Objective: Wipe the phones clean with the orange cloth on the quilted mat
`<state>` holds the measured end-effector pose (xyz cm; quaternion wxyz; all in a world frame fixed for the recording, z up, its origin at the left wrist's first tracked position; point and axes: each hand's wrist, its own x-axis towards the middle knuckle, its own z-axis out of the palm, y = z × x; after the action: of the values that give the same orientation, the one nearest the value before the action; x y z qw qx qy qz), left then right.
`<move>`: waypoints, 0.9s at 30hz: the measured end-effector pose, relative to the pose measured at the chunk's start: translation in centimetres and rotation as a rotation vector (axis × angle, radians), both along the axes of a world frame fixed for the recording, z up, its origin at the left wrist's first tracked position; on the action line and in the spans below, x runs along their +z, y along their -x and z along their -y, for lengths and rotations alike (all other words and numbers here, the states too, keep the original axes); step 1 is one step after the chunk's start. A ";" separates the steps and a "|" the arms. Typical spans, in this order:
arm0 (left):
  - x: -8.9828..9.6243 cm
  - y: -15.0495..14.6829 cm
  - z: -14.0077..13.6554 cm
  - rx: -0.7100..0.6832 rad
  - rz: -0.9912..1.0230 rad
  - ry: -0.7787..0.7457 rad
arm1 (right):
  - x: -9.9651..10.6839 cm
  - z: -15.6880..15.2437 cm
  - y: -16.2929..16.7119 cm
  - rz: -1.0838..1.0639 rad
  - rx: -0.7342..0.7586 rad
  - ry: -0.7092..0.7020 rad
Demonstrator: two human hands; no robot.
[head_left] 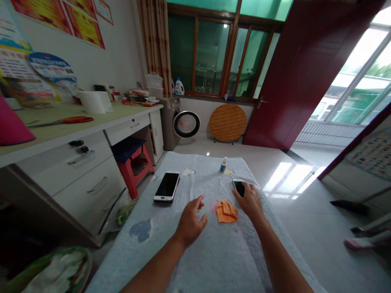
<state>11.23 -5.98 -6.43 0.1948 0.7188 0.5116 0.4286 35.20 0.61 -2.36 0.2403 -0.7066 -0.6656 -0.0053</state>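
My left hand hovers over the cloth-covered table with its fingers apart and nothing in them. To its upper left lies a large white-framed smartphone, screen up and dark. My right hand grips a smaller white smartphone, thumb on the near left side and fingers over the right part, which they hide. Between my hands a crumpled orange cloth rests on the blue tablecloth. A small white spray bottle with a blue label stands upright near the far edge.
On the left, a desk carries a paper roll and red-handled scissors. A red stool stands under it. Beyond are a washing machine with its door swung out and a round wooden tabletop. A waste bin sits lower left.
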 end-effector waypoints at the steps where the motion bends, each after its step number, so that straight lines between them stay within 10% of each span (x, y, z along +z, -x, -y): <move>1: 0.2 0.0 0.0 0.017 -0.030 -0.051 | -0.1 0.9 0.6 -0.023 0.110 -0.041; 8: 3.5 2.2 -0.2 0.362 -0.243 -0.306 | -1.8 5.2 4.5 0.042 0.466 -0.085; 13: 5.3 5.6 -0.8 0.754 -0.471 -0.032 | -2.6 5.3 4.1 0.048 0.438 -0.001; 27: 4.6 8.8 -1.7 0.737 -0.616 0.262 | -2.4 5.7 3.9 0.069 0.410 0.069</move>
<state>2.41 -4.27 -1.81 -0.0412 0.5529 0.8149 0.1687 31.25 -5.12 -4.72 0.1889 -0.5635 -0.8031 0.0424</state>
